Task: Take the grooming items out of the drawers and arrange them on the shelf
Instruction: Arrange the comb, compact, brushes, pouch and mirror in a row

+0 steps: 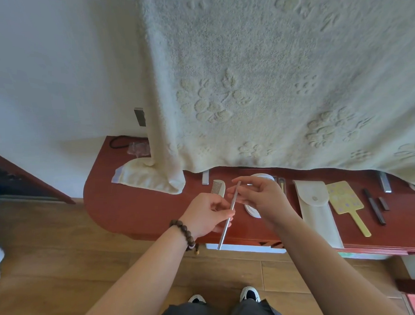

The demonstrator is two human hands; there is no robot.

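Here, both hands hold a slim metal rod above the red shelf: left hand fingers clamped on its middle, right hand fingers pinching its upper end; comb, pouch and hand mirror lie on the shelf

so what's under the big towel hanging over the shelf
Below the towel hem on the red shelf: a metal bar and a white round dish, each partly showing. Anything further back is covered.
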